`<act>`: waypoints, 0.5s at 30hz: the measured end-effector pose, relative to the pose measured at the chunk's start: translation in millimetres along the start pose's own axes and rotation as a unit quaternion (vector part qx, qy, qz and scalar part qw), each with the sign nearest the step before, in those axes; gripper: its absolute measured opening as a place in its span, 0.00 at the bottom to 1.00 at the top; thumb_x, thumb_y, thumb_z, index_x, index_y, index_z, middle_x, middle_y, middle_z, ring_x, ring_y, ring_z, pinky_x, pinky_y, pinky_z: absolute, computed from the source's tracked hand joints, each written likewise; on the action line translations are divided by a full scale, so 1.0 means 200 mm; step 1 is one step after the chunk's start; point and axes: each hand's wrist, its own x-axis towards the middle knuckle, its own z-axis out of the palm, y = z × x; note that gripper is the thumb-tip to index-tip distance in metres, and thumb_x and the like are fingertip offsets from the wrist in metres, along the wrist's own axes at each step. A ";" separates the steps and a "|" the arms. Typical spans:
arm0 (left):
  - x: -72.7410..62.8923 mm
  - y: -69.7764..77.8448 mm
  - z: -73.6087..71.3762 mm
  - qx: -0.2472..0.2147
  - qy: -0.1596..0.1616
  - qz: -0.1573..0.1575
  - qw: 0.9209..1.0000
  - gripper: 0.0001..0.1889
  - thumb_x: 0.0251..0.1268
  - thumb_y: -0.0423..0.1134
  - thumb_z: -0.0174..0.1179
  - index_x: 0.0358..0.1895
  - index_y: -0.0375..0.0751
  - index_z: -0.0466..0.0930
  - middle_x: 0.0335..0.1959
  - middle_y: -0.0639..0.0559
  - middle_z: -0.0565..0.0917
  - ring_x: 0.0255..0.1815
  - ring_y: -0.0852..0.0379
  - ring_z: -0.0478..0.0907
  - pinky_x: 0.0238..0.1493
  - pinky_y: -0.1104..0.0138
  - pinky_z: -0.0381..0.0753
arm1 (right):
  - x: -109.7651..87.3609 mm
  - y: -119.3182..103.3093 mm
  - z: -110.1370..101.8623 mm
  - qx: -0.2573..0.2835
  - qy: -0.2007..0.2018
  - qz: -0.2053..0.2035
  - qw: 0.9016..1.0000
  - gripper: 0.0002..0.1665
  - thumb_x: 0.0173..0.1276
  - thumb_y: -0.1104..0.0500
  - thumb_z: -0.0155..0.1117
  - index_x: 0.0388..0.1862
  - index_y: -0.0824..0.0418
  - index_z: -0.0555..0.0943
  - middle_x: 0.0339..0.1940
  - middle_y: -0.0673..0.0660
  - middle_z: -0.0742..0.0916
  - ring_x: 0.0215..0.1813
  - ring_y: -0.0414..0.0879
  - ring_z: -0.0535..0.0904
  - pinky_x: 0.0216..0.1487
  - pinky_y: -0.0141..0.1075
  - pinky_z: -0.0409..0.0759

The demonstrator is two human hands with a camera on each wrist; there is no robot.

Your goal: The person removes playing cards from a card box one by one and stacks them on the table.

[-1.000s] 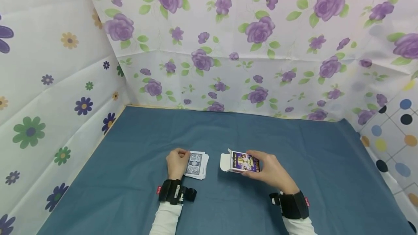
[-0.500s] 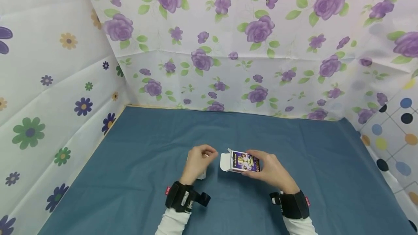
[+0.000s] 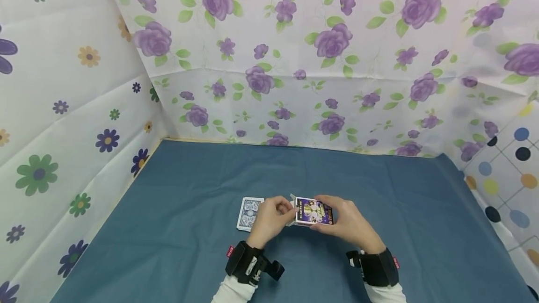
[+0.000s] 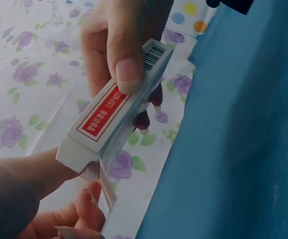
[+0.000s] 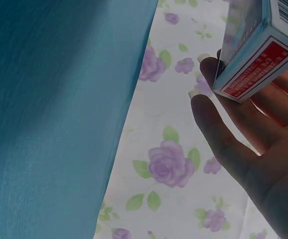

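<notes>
A purple-fronted card box (image 3: 313,211) is held by my right hand (image 3: 350,223), thumb on one narrow side and fingers on the other. Its open end faces left, with a white flap (image 4: 107,191) hanging out. At that mouth is my left hand (image 3: 270,219), its thumb and fingers curled around the edges of playing cards (image 4: 93,171) that show there; how many is hidden. Left of this hand a stack of blue-backed playing cards (image 3: 248,213) lies face down, its right part covered by the hand. The right wrist view shows the box's lower end with a red label (image 5: 257,70).
A blue cloth (image 3: 202,181) covers the table. Flowered sheets (image 3: 252,60) hang behind it and on the left, and a dotted sheet (image 3: 505,186) stands on the right. Black wrist straps (image 3: 246,263) with cameras sit on both forearms.
My left hand has left the card stack and moved right to the box's open end, uncovering most of the stack. The right hand holds the box nearly still.
</notes>
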 end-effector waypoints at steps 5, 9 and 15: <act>0.01 0.00 -0.02 -0.047 -0.028 -0.036 0.998 0.09 0.63 0.38 0.64 0.28 0.35 0.82 0.19 0.49 0.78 0.17 0.61 0.69 0.19 0.71 0.66 | 0.00 -0.01 0.00 -0.004 0.004 -0.009 1.000 0.39 0.55 0.44 0.75 0.63 0.58 0.77 0.58 0.58 0.84 0.51 0.46 0.82 0.42 0.36 0.80; 0.01 -0.01 -0.04 -0.079 -0.044 -0.065 0.994 0.10 0.64 0.39 0.64 0.30 0.34 0.83 0.20 0.49 0.79 0.20 0.57 0.73 0.21 0.70 0.68 | 0.01 -0.01 0.00 -0.006 0.004 -0.010 1.000 0.38 0.55 0.44 0.75 0.63 0.58 0.77 0.58 0.58 0.84 0.51 0.47 0.82 0.42 0.35 0.80; 0.01 -0.02 -0.07 -0.096 -0.047 -0.079 0.991 0.11 0.63 0.41 0.65 0.33 0.34 0.85 0.23 0.48 0.80 0.22 0.57 0.72 0.23 0.70 0.68 | 0.01 -0.01 0.01 -0.011 0.003 -0.005 1.000 0.38 0.55 0.44 0.75 0.62 0.58 0.77 0.57 0.58 0.84 0.49 0.45 0.82 0.42 0.37 0.80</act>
